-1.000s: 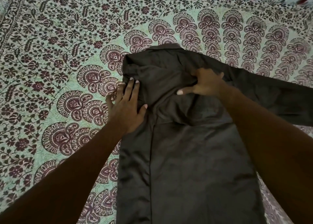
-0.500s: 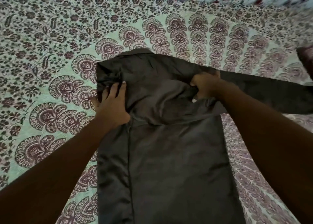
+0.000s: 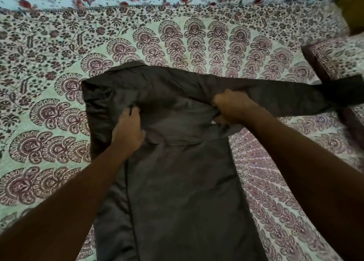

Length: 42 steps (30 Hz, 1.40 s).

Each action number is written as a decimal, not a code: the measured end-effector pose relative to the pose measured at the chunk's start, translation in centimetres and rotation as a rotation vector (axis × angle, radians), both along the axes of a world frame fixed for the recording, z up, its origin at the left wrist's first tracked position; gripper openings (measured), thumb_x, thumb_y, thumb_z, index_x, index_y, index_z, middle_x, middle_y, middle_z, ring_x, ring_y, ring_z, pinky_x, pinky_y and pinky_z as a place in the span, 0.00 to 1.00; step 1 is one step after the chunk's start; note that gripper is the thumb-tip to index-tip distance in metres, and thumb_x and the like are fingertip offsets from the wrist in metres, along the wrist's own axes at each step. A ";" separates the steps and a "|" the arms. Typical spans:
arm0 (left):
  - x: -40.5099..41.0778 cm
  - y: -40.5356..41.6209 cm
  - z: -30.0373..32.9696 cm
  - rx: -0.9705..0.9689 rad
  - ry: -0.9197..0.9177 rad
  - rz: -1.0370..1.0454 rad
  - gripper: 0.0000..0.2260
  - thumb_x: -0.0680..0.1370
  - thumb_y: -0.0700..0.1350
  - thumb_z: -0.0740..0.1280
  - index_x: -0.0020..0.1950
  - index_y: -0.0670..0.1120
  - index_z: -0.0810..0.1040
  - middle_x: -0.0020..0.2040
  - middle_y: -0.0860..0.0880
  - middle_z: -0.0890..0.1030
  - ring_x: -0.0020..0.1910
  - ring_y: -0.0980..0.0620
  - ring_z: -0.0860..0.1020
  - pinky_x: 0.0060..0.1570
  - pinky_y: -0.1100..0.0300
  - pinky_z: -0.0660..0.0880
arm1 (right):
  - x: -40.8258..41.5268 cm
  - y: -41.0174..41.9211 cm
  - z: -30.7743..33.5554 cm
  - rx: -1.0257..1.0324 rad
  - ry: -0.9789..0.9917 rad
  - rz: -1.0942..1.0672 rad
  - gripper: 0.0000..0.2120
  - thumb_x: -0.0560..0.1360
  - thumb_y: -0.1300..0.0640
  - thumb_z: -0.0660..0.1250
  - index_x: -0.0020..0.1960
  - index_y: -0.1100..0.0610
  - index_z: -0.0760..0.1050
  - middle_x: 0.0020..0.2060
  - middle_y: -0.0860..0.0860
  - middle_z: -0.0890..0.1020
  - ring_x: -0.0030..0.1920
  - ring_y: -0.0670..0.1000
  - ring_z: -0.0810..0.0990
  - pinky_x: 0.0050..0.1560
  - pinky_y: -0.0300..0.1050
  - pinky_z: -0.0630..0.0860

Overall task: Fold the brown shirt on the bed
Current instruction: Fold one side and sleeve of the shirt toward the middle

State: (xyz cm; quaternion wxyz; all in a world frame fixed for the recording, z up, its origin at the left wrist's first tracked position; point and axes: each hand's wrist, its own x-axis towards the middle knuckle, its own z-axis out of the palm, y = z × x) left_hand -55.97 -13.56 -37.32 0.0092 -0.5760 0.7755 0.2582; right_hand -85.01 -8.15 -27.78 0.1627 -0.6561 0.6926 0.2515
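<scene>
The brown shirt (image 3: 177, 181) lies lengthwise on the bed (image 3: 49, 122), its sleeve (image 3: 285, 97) stretching toward 3 o'clock. The left hand (image 3: 129, 130) pinches cloth near the shoulder at 10 o'clock; the right hand (image 3: 230, 107) is clamped on the sleeve's base.

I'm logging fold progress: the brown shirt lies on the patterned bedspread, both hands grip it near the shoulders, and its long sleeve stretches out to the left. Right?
Not quite. In the head view the sleeve stretches out to the right, toward the cushion. The rest holds: the brown shirt lies on the patterned bedspread, with the left hand and right hand gripping it near the shoulders.
</scene>
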 end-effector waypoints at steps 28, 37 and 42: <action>-3.2 11.2 2.7 0.516 0.555 0.526 0.09 0.74 0.35 0.71 0.49 0.48 0.84 0.51 0.44 0.85 0.48 0.47 0.83 0.38 0.58 0.79 | 16.2 19.0 1.2 -0.079 -0.314 -0.038 0.10 0.79 0.52 0.66 0.59 0.53 0.76 0.53 0.55 0.81 0.54 0.61 0.83 0.51 0.51 0.78; 5.2 14.9 1.7 0.317 0.467 0.375 0.30 0.69 0.31 0.72 0.68 0.52 0.76 0.62 0.51 0.79 0.59 0.51 0.78 0.62 0.57 0.76 | 23.6 24.9 -2.3 -0.034 -0.681 -0.029 0.09 0.81 0.52 0.63 0.52 0.57 0.78 0.48 0.57 0.81 0.48 0.60 0.81 0.44 0.47 0.73; 7.0 19.7 0.3 0.241 0.384 0.339 0.12 0.74 0.38 0.75 0.57 0.47 0.84 0.55 0.48 0.85 0.57 0.50 0.82 0.57 0.63 0.74 | 22.4 24.5 -3.6 -0.584 -0.585 -0.379 0.06 0.75 0.54 0.69 0.50 0.53 0.80 0.46 0.53 0.83 0.45 0.59 0.83 0.41 0.53 0.81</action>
